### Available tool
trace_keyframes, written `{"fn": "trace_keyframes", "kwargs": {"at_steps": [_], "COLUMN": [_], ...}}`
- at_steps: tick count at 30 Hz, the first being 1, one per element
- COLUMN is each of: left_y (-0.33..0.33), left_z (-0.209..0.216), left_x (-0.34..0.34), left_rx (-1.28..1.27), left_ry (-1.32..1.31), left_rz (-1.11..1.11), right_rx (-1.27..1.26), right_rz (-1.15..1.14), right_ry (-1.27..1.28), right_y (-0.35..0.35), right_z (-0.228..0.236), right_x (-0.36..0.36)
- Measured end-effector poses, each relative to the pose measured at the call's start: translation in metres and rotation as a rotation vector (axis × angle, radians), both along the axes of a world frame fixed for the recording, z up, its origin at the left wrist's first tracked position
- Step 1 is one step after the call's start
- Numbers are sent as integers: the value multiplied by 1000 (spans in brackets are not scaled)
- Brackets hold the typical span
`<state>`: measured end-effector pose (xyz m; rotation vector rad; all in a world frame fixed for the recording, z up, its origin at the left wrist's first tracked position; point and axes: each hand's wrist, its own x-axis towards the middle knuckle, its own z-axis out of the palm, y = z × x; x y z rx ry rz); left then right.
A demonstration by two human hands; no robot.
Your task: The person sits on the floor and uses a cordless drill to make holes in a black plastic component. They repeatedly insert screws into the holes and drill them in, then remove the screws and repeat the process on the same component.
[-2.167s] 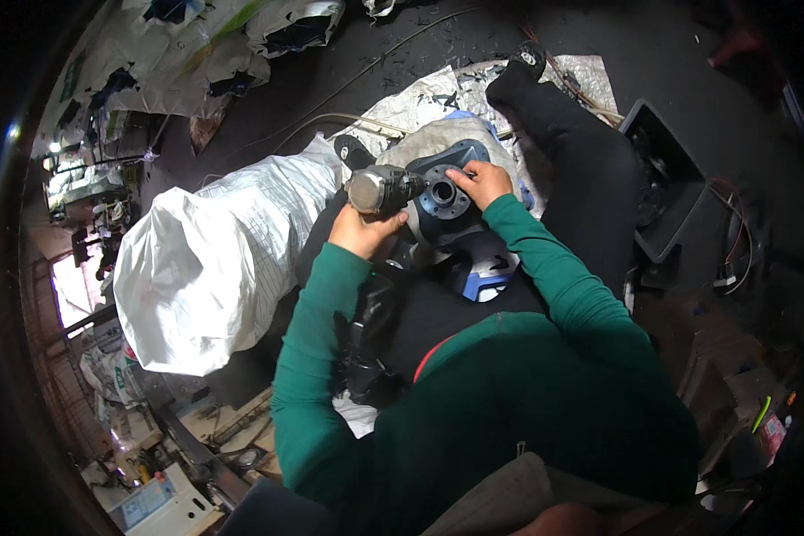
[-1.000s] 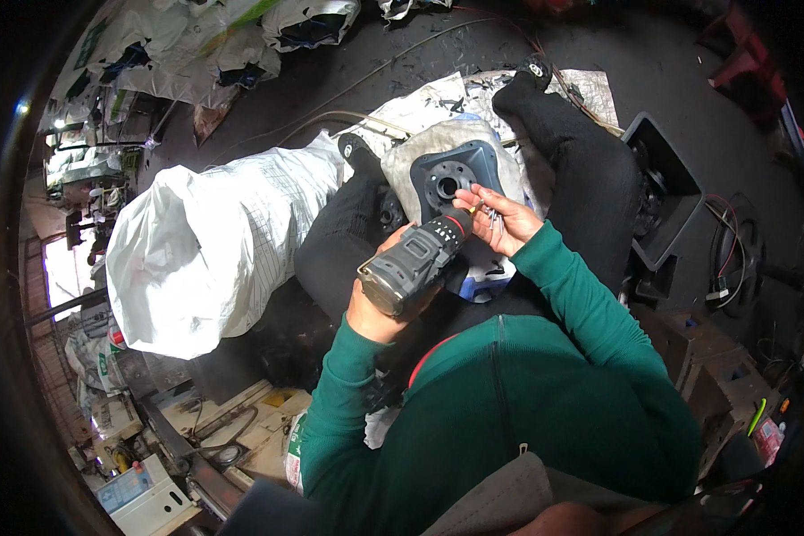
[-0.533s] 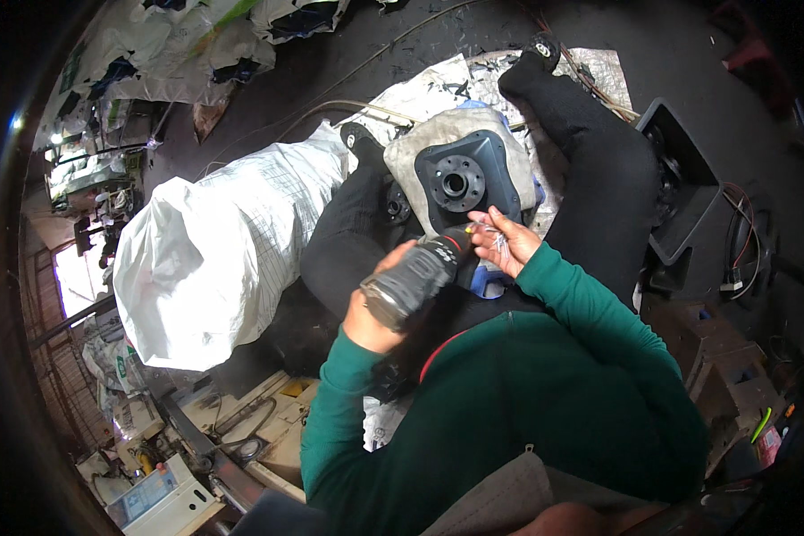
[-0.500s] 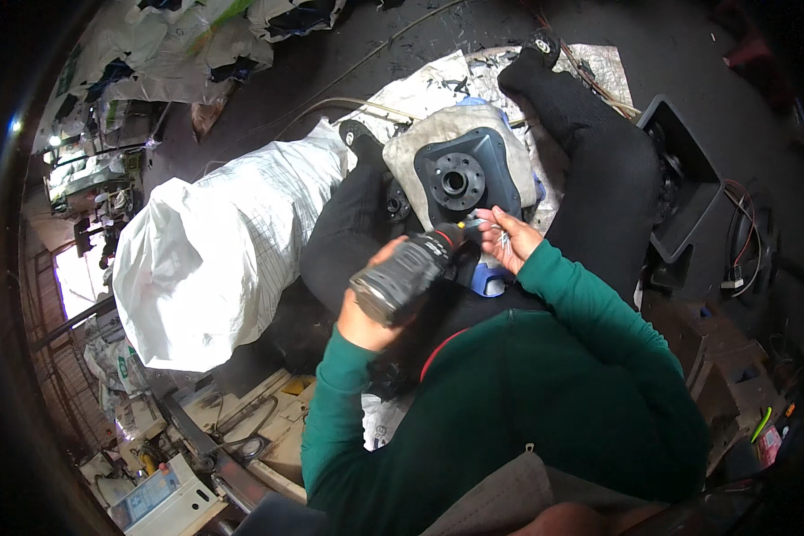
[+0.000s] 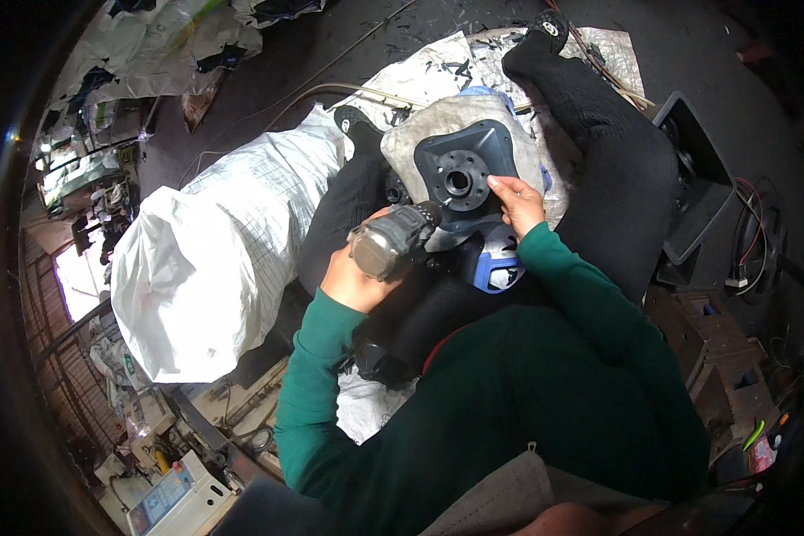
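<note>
My left hand (image 5: 353, 279) is wrapped round a dark cordless drill (image 5: 391, 239). The drill's front end points at a round black flange (image 5: 470, 190) with a ring of holes and an open centre. That flange sits in a dark grey, square-flared plastic housing (image 5: 500, 147) between my legs. At the flange's right edge, my right hand (image 5: 520, 207) has its fingertips closed together; anything inside them is hidden. A worn light-coloured pad (image 5: 402, 147) lies beneath the housing, with a blue-edged piece (image 5: 498, 272) nearer me.
A large white woven sack (image 5: 232, 241) lies left of my leg. To the right stands a dark grey bin (image 5: 710, 192) with black parts inside, near loose wires (image 5: 749, 237). A hose (image 5: 330, 87) crosses the floor beyond, and a pale sheet (image 5: 598, 58) is spread under my feet.
The drill has swung so its tip comes to the flange's lower left edge. My right hand has moved up from the drill tip, where it held small shiny pieces, to the flange's right edge.
</note>
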<state>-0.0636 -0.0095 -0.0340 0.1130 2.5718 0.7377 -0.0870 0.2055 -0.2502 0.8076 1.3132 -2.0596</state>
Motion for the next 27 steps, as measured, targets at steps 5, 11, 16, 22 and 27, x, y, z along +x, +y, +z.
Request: {"fn": "trace_keyframes", "kwargs": {"at_steps": [5, 11, 16, 22, 27], "left_y": [16, 28, 26, 20, 17], "left_z": [10, 12, 0, -14, -19], "left_x": [-32, -49, -46, -45, -38], "left_rx": [-142, -228, -214, -231, -156], "left_ry": [-221, -274, -211, -229, -148], "left_rz": [-90, -120, -179, -204, -119], "right_rx": [76, 61, 34, 75, 128], "right_rz": [50, 32, 30, 65, 94], "right_ry": [114, 112, 100, 144, 159], "right_y": [-3, -2, -4, -2, -1], "right_z": [1, -6, -15, -13, -8], "right_x": [-5, -5, -3, -5, -7]}}
